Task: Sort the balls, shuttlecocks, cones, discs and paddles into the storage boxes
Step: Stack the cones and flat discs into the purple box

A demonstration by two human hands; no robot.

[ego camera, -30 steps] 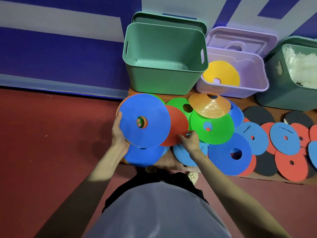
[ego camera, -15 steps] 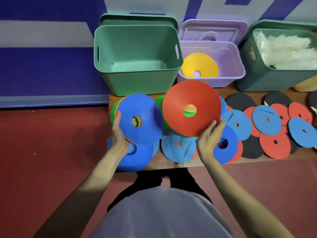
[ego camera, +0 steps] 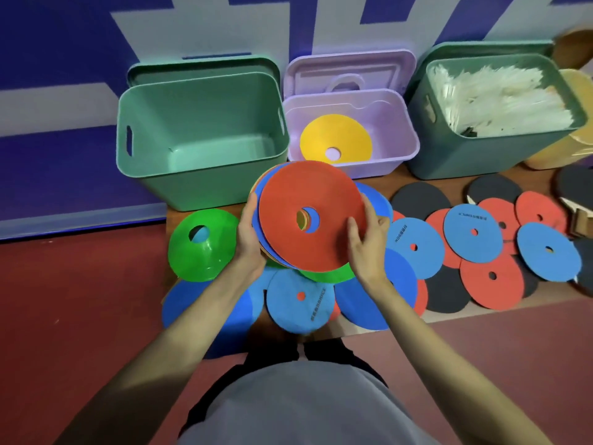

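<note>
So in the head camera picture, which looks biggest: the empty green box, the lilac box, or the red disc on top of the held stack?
1. Empty green box
2. Lilac box and red disc: alike; the disc is nearer the camera, so unsure.

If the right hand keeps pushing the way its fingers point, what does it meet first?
The right hand points up-left, already against the red disc topping the stack held with the left hand. Beyond, probably the light green box; depth unclear.

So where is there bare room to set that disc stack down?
Bare floor of the light green box, and the purple box around its yellow disc. The wooden board is crowded with discs; the dark green box is full.
</note>
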